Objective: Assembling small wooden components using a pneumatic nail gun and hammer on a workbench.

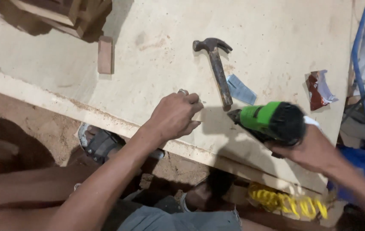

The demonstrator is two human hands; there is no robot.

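Grey shorts (182, 218) of the person fill the bottom edge, and beside them a yellow coiled hose (287, 204) lies on the ground under the plywood surface (156, 64); a sandalled foot (99, 143) stands on the sawdust floor just below the near edge of that surface. Taking the claw hammer (217, 68) as landmark: it lies flat on the surface, head away from the person, handle pointing toward them; the left hand (174, 116) rests on the surface just to the left of the handle end, fingers curled in to a loose fist, and whether it pinches something small I cannot tell; the right hand (315, 149) is below and right of the handle end, closed around a green and black power tool (270, 122), whose nose points toward the handle end and is near it, a little blurred. Just right of the handle lies a small blue paper (241, 90); further right, a crumpled red and white wrapper (319, 90); well left, a small wooden block (105, 54); beyond it, stacked wood pieces (62, 15). A blue hose (362, 81) runs down far right.
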